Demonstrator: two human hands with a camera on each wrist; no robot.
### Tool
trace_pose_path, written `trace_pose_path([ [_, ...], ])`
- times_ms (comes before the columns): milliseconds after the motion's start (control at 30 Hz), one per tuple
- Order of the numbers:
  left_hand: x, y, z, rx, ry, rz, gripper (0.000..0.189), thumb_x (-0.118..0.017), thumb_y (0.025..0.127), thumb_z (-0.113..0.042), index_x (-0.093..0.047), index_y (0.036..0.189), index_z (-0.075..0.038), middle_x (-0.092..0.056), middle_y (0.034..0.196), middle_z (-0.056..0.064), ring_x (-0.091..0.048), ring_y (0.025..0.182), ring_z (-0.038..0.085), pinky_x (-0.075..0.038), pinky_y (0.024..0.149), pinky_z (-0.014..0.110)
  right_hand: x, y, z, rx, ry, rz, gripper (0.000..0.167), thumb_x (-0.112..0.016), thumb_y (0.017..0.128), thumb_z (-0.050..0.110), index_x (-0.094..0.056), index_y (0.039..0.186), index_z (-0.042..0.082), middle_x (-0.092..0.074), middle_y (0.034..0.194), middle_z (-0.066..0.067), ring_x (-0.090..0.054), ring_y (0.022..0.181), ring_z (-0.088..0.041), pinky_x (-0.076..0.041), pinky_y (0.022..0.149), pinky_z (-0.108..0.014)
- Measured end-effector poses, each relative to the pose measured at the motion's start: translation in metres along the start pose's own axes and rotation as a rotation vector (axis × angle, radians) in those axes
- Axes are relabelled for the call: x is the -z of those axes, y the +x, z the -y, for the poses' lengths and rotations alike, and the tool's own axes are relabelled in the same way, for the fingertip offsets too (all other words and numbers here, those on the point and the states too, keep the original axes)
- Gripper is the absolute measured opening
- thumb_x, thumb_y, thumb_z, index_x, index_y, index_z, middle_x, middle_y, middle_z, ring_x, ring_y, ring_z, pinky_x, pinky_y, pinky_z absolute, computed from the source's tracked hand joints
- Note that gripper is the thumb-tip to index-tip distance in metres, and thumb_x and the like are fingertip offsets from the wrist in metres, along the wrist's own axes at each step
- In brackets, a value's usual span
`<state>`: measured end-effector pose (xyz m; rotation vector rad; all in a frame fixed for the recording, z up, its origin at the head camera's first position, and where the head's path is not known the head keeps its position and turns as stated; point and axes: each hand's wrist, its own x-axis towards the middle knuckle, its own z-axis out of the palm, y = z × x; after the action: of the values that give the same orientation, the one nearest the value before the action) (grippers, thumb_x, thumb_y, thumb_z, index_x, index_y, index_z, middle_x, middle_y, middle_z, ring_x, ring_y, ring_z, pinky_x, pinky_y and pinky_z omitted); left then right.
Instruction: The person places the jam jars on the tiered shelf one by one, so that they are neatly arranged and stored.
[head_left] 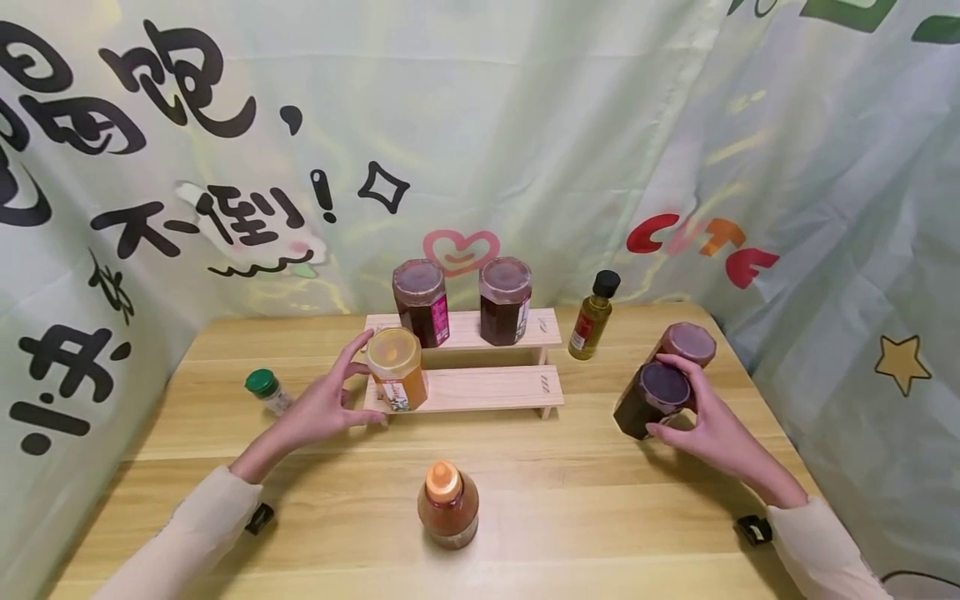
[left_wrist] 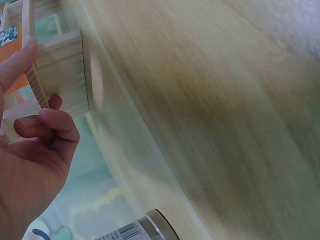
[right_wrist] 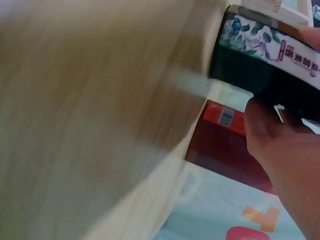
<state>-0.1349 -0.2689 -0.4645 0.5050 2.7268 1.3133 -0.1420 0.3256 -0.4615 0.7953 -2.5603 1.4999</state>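
The left grip is loose, fingers and thumb parted about the orange jar, which stands just right of it on the left end of the stand's lower step; whether they touch the jar I cannot tell. The right grip grasps the dark jar, thumb on the near side, fingers on the far side; whether its base meets the bench is unclear. Just beyond that grip stands a red jar. Beyond it and to its left is an oil bottle. A pink-label jar and a white-label jar sit on the upper step, beyond and right of the left grip. Left of that grip is a shaker with a green cap. Between the grips, nearer the person, stands a sauce bottle.
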Motion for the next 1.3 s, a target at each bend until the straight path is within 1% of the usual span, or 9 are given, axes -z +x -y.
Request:
trace_pose_path([
  [33, 0.000, 0.000, 0.000, -0.001, 0.003, -0.001, 0.135, -0.101, 0.081, -0.020, -0.007, 0.176, -0.040, -0.068, 0.143, 0.015, -0.066, 0.105, 0.037, -0.054, 0.071, 0.038, 0.000, 0.000, -0.002, 0.003, 0.016, 0.005, 0.103, -0.089, 0.079, -0.017, -0.033, 0.164, 0.001, -0.048, 0.149, -0.010, -0.055, 0.128, -0.002, -0.043, 0.102, -0.011],
  [200, 0.000, -0.001, 0.001, 0.010, -0.001, 0.004, 0.135, -0.101, 0.081, -0.020, -0.007, 0.176, -0.039, -0.068, 0.143, 0.017, -0.063, 0.087, 0.031, -0.051, 0.065, 0.034, 0.001, -0.003, -0.005, -0.018, 0.034, 0.017, 0.100, -0.090, 0.082, -0.015, -0.035, 0.164, 0.003, -0.051, 0.146, -0.003, -0.060, 0.124, -0.003, -0.046, 0.100, -0.013],
  [433, -0.003, 0.002, -0.001, 0.003, -0.015, 0.012, 0.135, -0.101, 0.080, -0.019, -0.008, 0.176, -0.041, -0.068, 0.142, 0.017, -0.046, 0.064, 0.017, -0.046, 0.058, 0.031, 0.000, -0.007, 0.004, -0.111, -0.107, -0.051, 0.100, -0.100, 0.078, 0.002, -0.043, 0.159, 0.008, -0.060, 0.136, -0.011, -0.066, 0.109, -0.004, -0.050, 0.091, -0.013],
  [767, -0.002, 0.002, -0.001, -0.019, -0.004, 0.003, 0.135, -0.101, 0.081, -0.018, -0.008, 0.177, -0.036, -0.069, 0.141, 0.018, -0.064, 0.107, 0.032, -0.053, 0.067, 0.033, -0.015, -0.009, 0.015, -0.116, -0.183, -0.132, 0.101, -0.104, 0.074, 0.008, -0.046, 0.157, 0.011, -0.063, 0.134, -0.009, -0.062, 0.107, -0.004, -0.047, 0.088, -0.013],
  [833, 0.000, 0.001, 0.000, -0.021, -0.007, 0.002, 0.135, -0.101, 0.081, -0.018, -0.008, 0.177, -0.035, -0.068, 0.142, 0.018, -0.065, 0.107, 0.033, -0.053, 0.066, 0.033, -0.018, -0.007, 0.016, -0.119, -0.185, -0.146, 0.102, -0.104, 0.074, 0.009, -0.046, 0.157, 0.012, -0.064, 0.133, -0.007, -0.062, 0.107, -0.004, -0.047, 0.088, -0.014],
  [967, 0.002, -0.002, 0.001, -0.025, -0.010, -0.004, 0.135, -0.101, 0.080, -0.021, -0.008, 0.177, -0.036, -0.069, 0.141, 0.018, -0.064, 0.088, 0.027, -0.052, 0.062, 0.032, -0.023, -0.003, 0.020, -0.123, -0.186, -0.168, 0.103, -0.105, 0.073, 0.009, -0.047, 0.157, 0.013, -0.066, 0.131, -0.005, -0.064, 0.105, -0.007, -0.050, 0.087, -0.018],
  [1133, 0.002, 0.000, 0.002, -0.026, -0.013, 0.001, 0.135, -0.101, 0.080, -0.021, -0.008, 0.176, -0.038, -0.069, 0.140, 0.017, -0.043, 0.057, 0.010, -0.044, 0.053, 0.029, -0.026, -0.001, 0.029, -0.137, -0.205, -0.188, 0.103, -0.105, 0.072, 0.012, -0.048, 0.157, 0.016, -0.068, 0.129, -0.004, -0.064, 0.101, -0.010, -0.053, 0.084, -0.025],
  [1267, 0.001, 0.002, 0.002, -0.026, -0.016, 0.006, 0.135, -0.101, 0.080, -0.021, -0.008, 0.176, -0.039, -0.069, 0.140, 0.018, -0.038, 0.053, 0.006, -0.042, 0.051, 0.028, -0.029, 0.000, 0.037, -0.129, -0.205, -0.213, 0.103, -0.106, 0.072, 0.011, -0.048, 0.158, 0.017, -0.068, 0.130, -0.006, -0.064, 0.100, -0.010, -0.052, 0.084, -0.025],
  [1300, 0.001, 0.002, 0.002, -0.027, -0.016, 0.005, 0.135, -0.101, 0.080, -0.021, -0.008, 0.176, -0.039, -0.069, 0.140, 0.018, -0.045, 0.057, 0.009, -0.044, 0.053, 0.029, -0.030, 0.000, 0.040, -0.122, -0.201, -0.217, 0.104, -0.106, 0.071, 0.011, -0.049, 0.158, 0.017, -0.068, 0.130, -0.006, -0.064, 0.100, -0.009, -0.052, 0.084, -0.025],
])
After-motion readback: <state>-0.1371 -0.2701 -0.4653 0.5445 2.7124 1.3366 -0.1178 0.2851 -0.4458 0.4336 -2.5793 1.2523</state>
